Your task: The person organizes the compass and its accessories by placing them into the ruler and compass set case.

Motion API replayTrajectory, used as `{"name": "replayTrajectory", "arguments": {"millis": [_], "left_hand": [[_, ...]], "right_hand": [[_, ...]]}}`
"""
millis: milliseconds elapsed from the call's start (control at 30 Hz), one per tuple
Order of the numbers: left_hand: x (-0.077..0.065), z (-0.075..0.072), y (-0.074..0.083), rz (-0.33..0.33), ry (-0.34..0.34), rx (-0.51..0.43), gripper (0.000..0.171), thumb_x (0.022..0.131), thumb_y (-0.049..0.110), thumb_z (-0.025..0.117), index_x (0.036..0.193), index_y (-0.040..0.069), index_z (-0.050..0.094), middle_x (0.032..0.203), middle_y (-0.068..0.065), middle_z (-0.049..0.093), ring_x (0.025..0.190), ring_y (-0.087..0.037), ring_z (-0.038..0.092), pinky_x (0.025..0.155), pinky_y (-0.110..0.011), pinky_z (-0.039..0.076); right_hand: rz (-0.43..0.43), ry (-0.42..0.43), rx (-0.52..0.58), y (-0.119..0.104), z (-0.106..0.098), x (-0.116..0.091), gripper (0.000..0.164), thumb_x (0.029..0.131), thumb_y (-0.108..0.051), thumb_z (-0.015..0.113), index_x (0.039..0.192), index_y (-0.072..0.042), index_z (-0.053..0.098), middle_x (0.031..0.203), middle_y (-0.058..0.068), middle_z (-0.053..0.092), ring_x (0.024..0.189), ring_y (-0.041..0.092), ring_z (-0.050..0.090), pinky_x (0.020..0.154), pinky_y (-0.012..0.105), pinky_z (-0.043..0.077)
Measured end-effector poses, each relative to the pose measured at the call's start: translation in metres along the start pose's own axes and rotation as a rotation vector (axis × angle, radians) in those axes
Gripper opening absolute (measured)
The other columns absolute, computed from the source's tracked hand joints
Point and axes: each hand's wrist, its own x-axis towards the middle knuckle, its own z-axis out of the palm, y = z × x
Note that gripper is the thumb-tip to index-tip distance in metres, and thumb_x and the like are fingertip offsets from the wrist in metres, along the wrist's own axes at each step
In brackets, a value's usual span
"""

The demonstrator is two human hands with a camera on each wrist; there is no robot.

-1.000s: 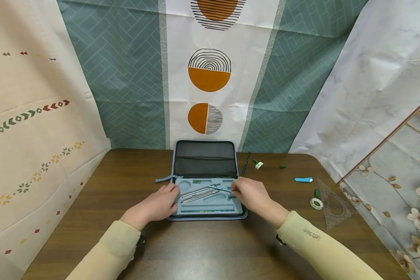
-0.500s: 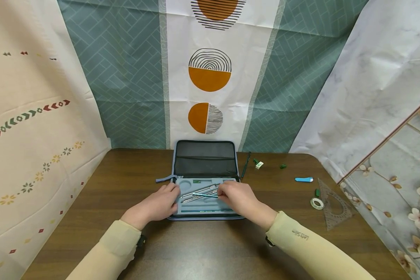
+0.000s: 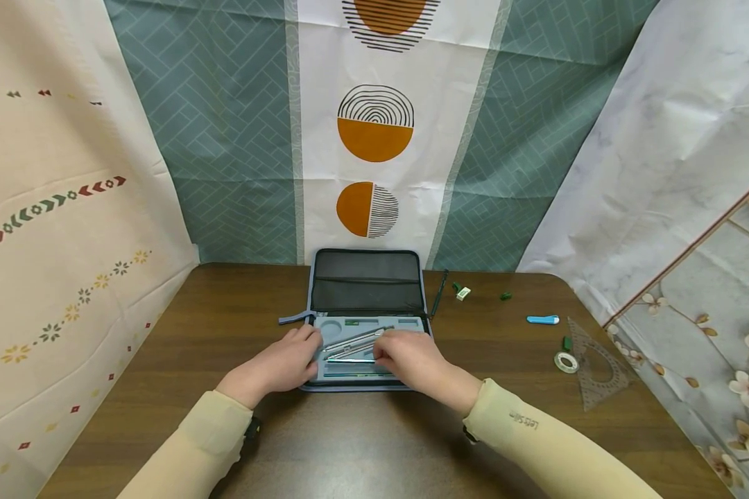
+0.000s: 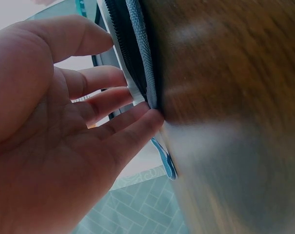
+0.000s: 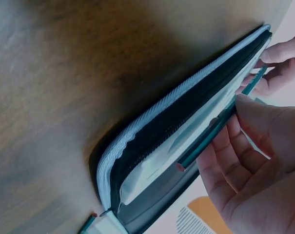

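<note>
- Evidently, a teal pencil (image 5: 210,134) is grasped by the right grip (image 3: 408,357), pinched between thumb and fingers, with one end pointed toward the left grip (image 3: 290,360).
- Beneath the right grip, the pale tray (image 5: 140,181) of an unfolded case (image 3: 367,263) is partly covered; whether the pencil is touched to it anywhere cannot be told.
- At the left grip, the left side of the case is touched by relaxed fingers; no tool is held there.
- Between the grips, just beyond the pencil, two metal drawing instruments (image 3: 349,351) are laid aslant. They could be knocked if the pencil were swung away from the near edge, since little room is left around them.
- Nearer the front than the pencil, to the left of the right grip, a second pencil (image 3: 349,375) is laid along the tray; if the held one were lowered too far forward, it could be perched on top and rolled off.
- Should the pinch be loosened unevenly, the pencil could be dropped at a slant, because it seems to be supported at one place only.
- Should the right grip be pressed down hard, the case could be shifted on the desk (image 3: 374,443), as it appears only lightly steadied by the left grip.
</note>
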Motion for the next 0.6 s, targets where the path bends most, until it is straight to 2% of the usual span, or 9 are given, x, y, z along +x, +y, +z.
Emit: {"name": "replayTrajectory", "arguments": {"millis": [233, 600], "left_hand": [[-0.002, -0.01, 0.011, 0.008, -0.006, -0.024, 0.029, 0.102, 0.004, 0.065, 0.129, -0.005, 0.062, 0.13, -0.019, 0.058, 0.119, -0.038, 0.056, 0.101, -0.055, 0.052], [-0.003, -0.014, 0.015, -0.012, -0.022, -0.018, 0.031, 0.102, 0.005, 0.065, 0.132, -0.004, 0.062, 0.131, -0.018, 0.058, 0.119, -0.036, 0.055, 0.102, -0.053, 0.052]], "right_hand": [[-0.038, -0.006, 0.002, -0.003, 0.002, -0.002, 0.015, 0.096, -0.017, 0.088, 0.093, -0.02, 0.074, 0.092, -0.009, 0.071, 0.08, 0.011, 0.068, 0.065, 0.032, 0.054], [-0.037, -0.018, -0.005, -0.003, 0.004, -0.002, 0.011, 0.097, -0.018, 0.088, 0.094, -0.021, 0.077, 0.094, -0.009, 0.072, 0.082, 0.011, 0.069, 0.068, 0.033, 0.056]]}}
